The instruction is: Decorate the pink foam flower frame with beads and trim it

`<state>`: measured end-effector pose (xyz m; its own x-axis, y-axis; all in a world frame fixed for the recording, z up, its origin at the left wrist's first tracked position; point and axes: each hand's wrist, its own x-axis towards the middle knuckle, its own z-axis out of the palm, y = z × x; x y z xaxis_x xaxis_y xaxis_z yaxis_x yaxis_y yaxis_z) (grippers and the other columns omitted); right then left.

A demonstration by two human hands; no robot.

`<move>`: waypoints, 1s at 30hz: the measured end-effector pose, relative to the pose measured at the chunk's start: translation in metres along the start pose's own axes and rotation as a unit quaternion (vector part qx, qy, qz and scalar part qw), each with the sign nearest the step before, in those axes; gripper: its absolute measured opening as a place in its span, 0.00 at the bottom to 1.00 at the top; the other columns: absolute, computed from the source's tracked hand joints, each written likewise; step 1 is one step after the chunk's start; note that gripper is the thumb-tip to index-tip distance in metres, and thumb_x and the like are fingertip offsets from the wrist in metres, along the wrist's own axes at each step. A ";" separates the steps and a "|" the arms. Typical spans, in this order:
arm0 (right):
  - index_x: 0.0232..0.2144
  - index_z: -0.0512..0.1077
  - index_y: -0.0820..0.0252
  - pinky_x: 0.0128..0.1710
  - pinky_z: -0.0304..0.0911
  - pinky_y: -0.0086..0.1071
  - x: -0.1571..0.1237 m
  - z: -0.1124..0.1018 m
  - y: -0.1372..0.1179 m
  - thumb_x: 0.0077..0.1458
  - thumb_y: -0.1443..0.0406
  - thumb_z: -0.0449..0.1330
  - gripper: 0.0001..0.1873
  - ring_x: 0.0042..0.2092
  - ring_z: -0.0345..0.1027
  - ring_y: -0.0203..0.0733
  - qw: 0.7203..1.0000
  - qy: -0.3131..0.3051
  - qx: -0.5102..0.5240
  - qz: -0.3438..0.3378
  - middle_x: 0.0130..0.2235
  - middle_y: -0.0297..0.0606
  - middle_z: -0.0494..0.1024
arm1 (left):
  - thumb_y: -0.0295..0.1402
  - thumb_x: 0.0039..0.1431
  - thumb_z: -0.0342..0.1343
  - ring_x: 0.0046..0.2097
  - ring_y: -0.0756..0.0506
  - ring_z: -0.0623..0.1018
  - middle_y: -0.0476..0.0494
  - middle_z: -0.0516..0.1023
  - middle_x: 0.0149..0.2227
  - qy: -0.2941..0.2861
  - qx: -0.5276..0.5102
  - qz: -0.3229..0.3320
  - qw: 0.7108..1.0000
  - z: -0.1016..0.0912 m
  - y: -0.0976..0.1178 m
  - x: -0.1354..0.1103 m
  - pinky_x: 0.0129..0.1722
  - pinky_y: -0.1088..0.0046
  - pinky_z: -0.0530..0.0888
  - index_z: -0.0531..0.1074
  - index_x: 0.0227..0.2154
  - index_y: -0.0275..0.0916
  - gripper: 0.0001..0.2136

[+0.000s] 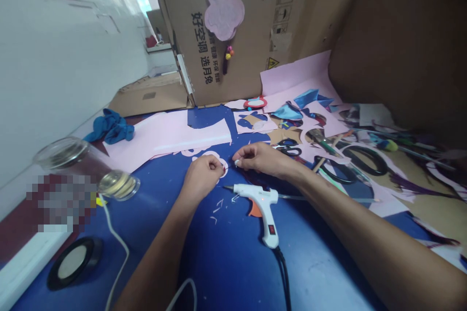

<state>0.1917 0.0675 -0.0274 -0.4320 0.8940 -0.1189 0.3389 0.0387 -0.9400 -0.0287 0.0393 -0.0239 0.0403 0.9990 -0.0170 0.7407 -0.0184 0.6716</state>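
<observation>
My left hand (203,176) is closed in a pinch at the middle of the blue table, with a thin dark cord (228,166) at its fingertips. Just to the right, my right hand (258,159) pinches a small white piece (237,162). The cord spans the short gap between both hands. Beneath the left fingers lies a pink paper cutout (222,161), partly covered. A white hot glue gun (263,198) with an orange trigger rests on its side below the right hand, nozzle toward the left.
Pink sheets (171,133), black scissors (290,148), black tape rolls (366,160) and blue ribbon (290,111) crowd the table. At left are a glass jar (120,183), a tape roll (75,262) and a blue cloth (111,126). A pink ornament (224,12) hangs on the cardboard box (251,68).
</observation>
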 end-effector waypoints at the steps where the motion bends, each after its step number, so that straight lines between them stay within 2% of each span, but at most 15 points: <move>1: 0.37 0.83 0.58 0.31 0.63 0.32 0.000 0.000 0.000 0.55 0.64 0.69 0.07 0.30 0.69 0.38 1.000 0.002 0.000 0.000 0.31 0.37 0.82 | 0.29 0.55 0.57 0.31 0.47 0.74 0.50 0.78 0.27 0.000 -0.001 0.000 1.000 0.000 0.000 0.000 0.33 0.69 0.64 0.74 0.23 0.41 0.06; 9: 0.38 0.83 0.58 0.30 0.63 0.31 0.000 0.001 0.001 0.56 0.64 0.68 0.07 0.30 0.69 0.38 1.000 0.007 -0.002 0.003 0.31 0.37 0.81 | 0.29 0.54 0.57 0.30 0.47 0.73 0.50 0.77 0.26 0.000 -0.009 -0.001 1.000 0.000 -0.001 0.000 0.32 0.69 0.64 0.73 0.23 0.41 0.06; 25: 0.38 0.83 0.59 0.34 0.65 0.32 0.003 0.004 0.004 0.56 0.65 0.67 0.07 0.32 0.70 0.39 0.999 0.020 -0.022 -0.017 0.32 0.36 0.82 | 0.28 0.55 0.58 0.30 0.48 0.73 0.50 0.78 0.27 -0.005 -0.001 -0.003 1.000 0.000 0.002 0.000 0.33 0.70 0.64 0.74 0.24 0.41 0.06; 30: 0.36 0.83 0.59 0.34 0.64 0.33 0.004 0.004 0.006 0.56 0.65 0.66 0.06 0.32 0.70 0.39 0.998 0.018 -0.047 -0.040 0.32 0.36 0.81 | 0.28 0.56 0.58 0.30 0.48 0.73 0.50 0.78 0.26 -0.006 0.001 -0.010 1.000 -0.001 0.003 -0.001 0.32 0.70 0.63 0.74 0.24 0.41 0.06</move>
<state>0.1884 0.0693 -0.0350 -0.4320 0.9014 -0.0310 0.3820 0.1518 -0.9116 -0.0273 0.0381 -0.0211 0.0328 0.9987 -0.0398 0.7423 0.0024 0.6701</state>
